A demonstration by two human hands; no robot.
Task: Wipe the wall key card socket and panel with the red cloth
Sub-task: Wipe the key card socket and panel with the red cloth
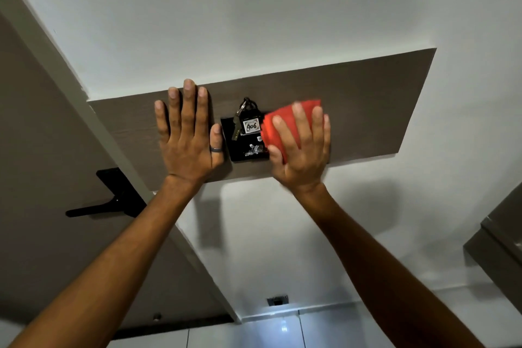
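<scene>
A black key card socket (243,151) sits in the middle of a brown wood-grain wall panel (367,99). A key tag marked 406 (250,126) with keys hangs in the socket's slot. My right hand (303,150) presses a folded red cloth (278,126) against the socket's right edge and the panel beside it; the hand looks slightly blurred. My left hand (187,135), with a ring on the thumb, lies flat and spread on the panel just left of the socket, holding nothing.
White wall (282,8) surrounds the panel. A brown door (42,150) with a black lever handle (104,206) stands to the left. A grey cabinet edge (500,234) juts in at the right. Tiled floor (282,330) and a small wall outlet (277,300) show below.
</scene>
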